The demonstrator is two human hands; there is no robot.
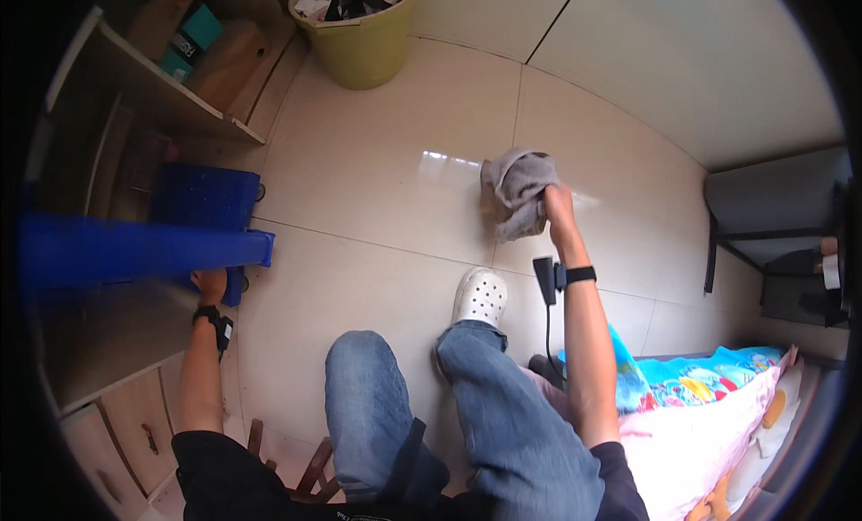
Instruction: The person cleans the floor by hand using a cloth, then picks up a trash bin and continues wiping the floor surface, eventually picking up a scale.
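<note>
A crumpled grey cloth (521, 193) is bunched in my right hand (558, 209), out ahead of my right foot, over the tiled floor (377, 171). My right fingers are closed around its edge. On the left, my left hand (210, 286) is against a blue plastic piece with small wheels (206, 196), just under its long blue bar (153, 250). The bar and blue panel hide most of my left fingers, so their grip does not show.
A yellow-green bin (364, 50) full of waste stands at the far wall. Wooden shelving (171, 99) lines the left side, with drawers (139, 431) nearer me. Colourful bedding (709, 386) lies at right, below a dark metal frame (718, 243). A wooden stool's legs (314, 467) show beside me.
</note>
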